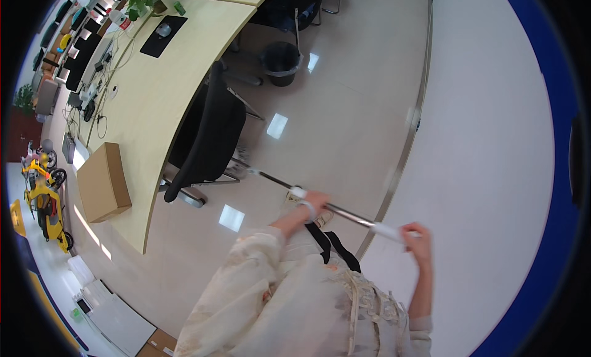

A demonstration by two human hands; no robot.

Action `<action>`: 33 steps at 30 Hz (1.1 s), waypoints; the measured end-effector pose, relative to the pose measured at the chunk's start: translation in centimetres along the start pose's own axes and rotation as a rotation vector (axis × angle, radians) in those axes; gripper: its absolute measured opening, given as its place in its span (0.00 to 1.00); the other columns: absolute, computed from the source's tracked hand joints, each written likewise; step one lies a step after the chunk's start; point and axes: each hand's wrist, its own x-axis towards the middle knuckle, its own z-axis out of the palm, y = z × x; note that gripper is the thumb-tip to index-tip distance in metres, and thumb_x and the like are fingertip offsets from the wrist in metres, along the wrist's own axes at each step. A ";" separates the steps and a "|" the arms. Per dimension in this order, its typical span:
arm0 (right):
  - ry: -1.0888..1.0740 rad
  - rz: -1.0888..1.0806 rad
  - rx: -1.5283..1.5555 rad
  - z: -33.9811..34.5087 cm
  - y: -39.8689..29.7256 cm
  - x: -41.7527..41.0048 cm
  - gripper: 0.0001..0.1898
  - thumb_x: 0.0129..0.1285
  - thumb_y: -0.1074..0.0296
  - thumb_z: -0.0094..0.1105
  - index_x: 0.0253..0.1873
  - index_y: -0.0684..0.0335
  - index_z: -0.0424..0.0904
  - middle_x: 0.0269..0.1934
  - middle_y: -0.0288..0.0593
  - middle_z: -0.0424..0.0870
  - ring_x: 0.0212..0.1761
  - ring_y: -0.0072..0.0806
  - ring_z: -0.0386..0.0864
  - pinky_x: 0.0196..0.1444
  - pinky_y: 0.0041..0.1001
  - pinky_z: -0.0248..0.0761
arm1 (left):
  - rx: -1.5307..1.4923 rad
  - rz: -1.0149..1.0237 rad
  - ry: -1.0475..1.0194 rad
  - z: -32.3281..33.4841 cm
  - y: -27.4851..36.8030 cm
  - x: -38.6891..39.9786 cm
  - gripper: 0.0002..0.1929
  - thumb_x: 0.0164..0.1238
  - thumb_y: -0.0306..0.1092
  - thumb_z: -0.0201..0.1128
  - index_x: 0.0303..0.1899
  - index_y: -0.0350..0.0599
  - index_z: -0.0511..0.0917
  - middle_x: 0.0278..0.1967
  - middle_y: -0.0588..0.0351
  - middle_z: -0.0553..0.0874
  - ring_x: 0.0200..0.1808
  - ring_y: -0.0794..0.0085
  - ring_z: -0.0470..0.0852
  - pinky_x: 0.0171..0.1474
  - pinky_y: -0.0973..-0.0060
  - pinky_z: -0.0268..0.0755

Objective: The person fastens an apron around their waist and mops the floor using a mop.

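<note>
A mop (349, 214) with a metal and white handle runs diagonally in front of me. My left hand (316, 205), with a pale band at the wrist, is closed around the middle of the handle beside a white sleeve. At the white upper end, my right hand (417, 241) is curled around the grip, slightly blurred. The far end slopes down to the floor, where a blurred grey mop head (240, 160) lies beside the black office chair (210, 135) and is partly hidden by it. My shoes show below the handle.
A pale wooden desk (161, 91) stands left, bearing a cardboard box (104, 183), a mouse pad (154, 45) and cables. Beyond the chair is a lined black waste bin (280, 63). A white wall (485, 149) with metal skirting (418, 121) runs along the right. The tiled floor is glossy.
</note>
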 end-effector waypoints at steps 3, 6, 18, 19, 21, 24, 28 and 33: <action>-0.288 -0.032 0.132 10.1 0.9 0.5 0.09 0.54 0.72 0.66 0.40 0.67 0.81 0.36 0.38 0.78 0.23 0.20 0.77 0.18 0.19 0.71 | 0.158 -0.416 0.003 -0.9 -8.5 -6.4 0.18 0.47 0.44 0.72 0.36 0.48 0.76 0.41 0.50 0.80 0.48 0.56 0.77 0.49 0.60 0.70; -0.331 -0.078 0.192 14.6 0.7 0.2 0.09 0.54 0.73 0.66 0.40 0.68 0.81 0.35 0.40 0.78 0.21 0.20 0.76 0.20 0.20 0.72 | 0.289 -0.567 0.081 -2.1 -9.6 -9.1 0.22 0.47 0.45 0.73 0.42 0.48 0.74 0.49 0.48 0.76 0.54 0.55 0.73 0.55 0.58 0.66; 0.673 -0.082 0.145 -7.8 -2.6 -13.0 0.08 0.60 0.76 0.55 0.28 0.70 0.78 0.22 0.38 0.76 0.15 0.16 0.66 0.13 0.16 0.56 | -0.391 0.153 0.276 0.7 17.7 2.0 0.15 0.39 0.21 0.64 0.30 0.59 0.77 0.30 0.62 0.78 0.42 0.61 0.76 0.48 0.59 0.59; 0.752 -0.123 0.173 -8.5 -2.9 -14.8 0.09 0.61 0.74 0.54 0.28 0.69 0.77 0.22 0.39 0.76 0.15 0.16 0.65 0.12 0.16 0.56 | -0.391 0.171 0.269 0.6 19.6 2.5 0.15 0.39 0.21 0.64 0.30 0.59 0.77 0.30 0.62 0.78 0.42 0.61 0.76 0.48 0.59 0.59; 0.906 -0.048 0.208 -8.1 -3.0 -17.5 0.09 0.61 0.74 0.54 0.27 0.68 0.76 0.21 0.38 0.74 0.15 0.16 0.64 0.12 0.17 0.56 | -0.541 0.379 0.304 0.4 21.9 3.6 0.14 0.39 0.20 0.62 0.28 0.57 0.77 0.29 0.60 0.75 0.39 0.60 0.75 0.50 0.59 0.57; 0.951 -0.069 0.146 -4.9 -1.0 -18.4 0.08 0.62 0.72 0.53 0.28 0.66 0.76 0.25 0.38 0.75 0.18 0.17 0.68 0.12 0.16 0.57 | -0.402 0.497 0.280 2.2 20.3 6.6 0.14 0.39 0.20 0.62 0.27 0.58 0.78 0.30 0.60 0.76 0.41 0.60 0.75 0.48 0.59 0.59; 0.681 -0.055 0.285 0.5 -1.0 -14.6 0.08 0.57 0.83 0.53 0.41 0.66 0.74 0.42 0.43 0.77 0.23 0.21 0.76 0.16 0.15 0.64 | -0.155 0.121 0.141 3.1 13.4 12.0 0.08 0.46 0.28 0.61 0.30 0.57 0.79 0.39 0.56 0.77 0.51 0.56 0.72 0.49 0.57 0.62; 0.473 -0.047 0.543 6.5 1.0 -11.7 0.18 0.56 0.87 0.52 0.52 0.67 0.77 0.55 0.49 0.76 0.30 0.26 0.82 0.23 0.18 0.73 | 0.171 0.043 0.264 2.0 8.4 13.9 0.09 0.54 0.34 0.59 0.38 0.58 0.79 0.50 0.46 0.72 0.57 0.52 0.70 0.58 0.59 0.60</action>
